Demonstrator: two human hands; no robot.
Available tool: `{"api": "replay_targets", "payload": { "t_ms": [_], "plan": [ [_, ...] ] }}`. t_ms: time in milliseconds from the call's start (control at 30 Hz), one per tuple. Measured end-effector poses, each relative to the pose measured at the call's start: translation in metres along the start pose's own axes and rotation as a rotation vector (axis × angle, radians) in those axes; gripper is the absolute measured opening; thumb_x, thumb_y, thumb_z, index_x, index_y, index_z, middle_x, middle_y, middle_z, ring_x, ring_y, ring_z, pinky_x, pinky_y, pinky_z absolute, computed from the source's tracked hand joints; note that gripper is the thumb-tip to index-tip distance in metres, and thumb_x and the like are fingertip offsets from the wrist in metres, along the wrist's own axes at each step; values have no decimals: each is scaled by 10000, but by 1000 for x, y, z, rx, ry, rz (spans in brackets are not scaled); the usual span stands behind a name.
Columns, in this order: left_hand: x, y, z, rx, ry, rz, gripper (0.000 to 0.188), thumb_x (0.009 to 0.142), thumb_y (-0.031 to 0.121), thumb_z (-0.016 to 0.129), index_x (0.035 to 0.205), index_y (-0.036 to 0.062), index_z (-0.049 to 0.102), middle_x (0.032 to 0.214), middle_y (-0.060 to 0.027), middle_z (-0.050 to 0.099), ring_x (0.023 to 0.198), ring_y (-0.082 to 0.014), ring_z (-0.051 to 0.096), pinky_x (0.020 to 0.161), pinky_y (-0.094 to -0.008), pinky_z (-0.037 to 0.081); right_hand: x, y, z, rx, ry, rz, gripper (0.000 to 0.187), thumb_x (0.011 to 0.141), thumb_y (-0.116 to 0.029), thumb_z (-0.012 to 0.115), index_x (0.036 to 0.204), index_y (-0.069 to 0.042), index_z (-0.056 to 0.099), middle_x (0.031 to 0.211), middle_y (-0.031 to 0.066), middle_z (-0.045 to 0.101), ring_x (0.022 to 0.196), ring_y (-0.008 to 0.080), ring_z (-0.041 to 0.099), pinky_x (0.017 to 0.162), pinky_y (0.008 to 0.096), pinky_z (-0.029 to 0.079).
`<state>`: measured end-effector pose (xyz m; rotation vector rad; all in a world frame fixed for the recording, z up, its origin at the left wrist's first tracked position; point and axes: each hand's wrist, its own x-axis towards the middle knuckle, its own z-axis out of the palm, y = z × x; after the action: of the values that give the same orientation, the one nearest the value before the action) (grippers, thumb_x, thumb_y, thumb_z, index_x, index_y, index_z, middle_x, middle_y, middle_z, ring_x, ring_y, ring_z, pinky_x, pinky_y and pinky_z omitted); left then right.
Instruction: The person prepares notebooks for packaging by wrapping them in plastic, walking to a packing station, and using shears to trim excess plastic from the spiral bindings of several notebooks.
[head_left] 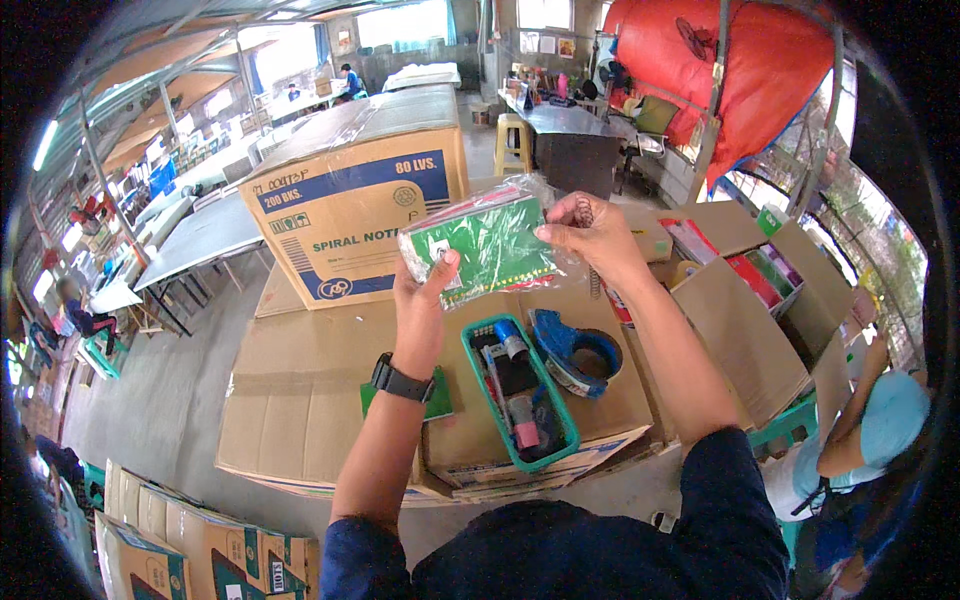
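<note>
A clear plastic bag with green notebooks (490, 243) inside is held up in front of me, tilted, above the cardboard. My left hand (424, 298) grips its lower left side, thumb on the front. At the right edge my right hand (592, 238) pinches the bag's plastic between thumb and fingers. A dark wire coil (583, 210) shows at those fingertips; whether they hold it too I cannot tell. Below sit a teal basket (570, 445) with markers and small tools, and a blue tape dispenser (575, 352). Partly behind my left wrist lies a green notebook (438, 400).
A tall closed carton (350, 215) stands behind the bag, on the large cartons (290, 410) before me. At right is an open carton (740, 310) beside a person in a light blue cap (893, 415). More cartons (215, 545) stand lower left; long tables (210, 235) lie beyond.
</note>
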<state>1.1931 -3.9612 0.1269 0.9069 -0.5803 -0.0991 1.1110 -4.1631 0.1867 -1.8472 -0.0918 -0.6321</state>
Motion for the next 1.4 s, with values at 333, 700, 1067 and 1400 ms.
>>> {"api": "replay_targets", "payload": {
  "t_ms": [333,700,1067,1400],
  "plan": [
    [19,-26,26,-16,-41,-44,481,859,333,634,1193,24,479,1114,-60,554,980,-141,539,847,-296,439,7,26,-28,-62,104,45,215,737,-141,758,746,-74,554,666,-39,505,597,44,440,538,220,341],
    [45,-77,31,124,-130,-209,510,916,392,525,1234,-1,453,1179,-82,536,1047,-161,542,913,-315,440,3,82,-108,-26,122,146,224,765,-180,732,783,6,608,695,22,586,633,99,510,601,262,424],
    [86,-152,3,167,-84,-711,495,914,428,495,1241,57,490,1159,-59,577,1086,-198,553,862,-363,473,-20,84,-211,91,425,170,159,786,-145,717,812,-62,585,660,-40,507,522,16,408,431,182,269],
    [82,-133,-36,1097,-378,-375,394,913,368,499,1064,12,575,919,-77,638,834,-226,603,712,-360,459,-19,104,-204,-199,345,7,190,773,-184,729,870,-53,632,754,-4,579,684,76,496,620,221,400]
  ]
}}
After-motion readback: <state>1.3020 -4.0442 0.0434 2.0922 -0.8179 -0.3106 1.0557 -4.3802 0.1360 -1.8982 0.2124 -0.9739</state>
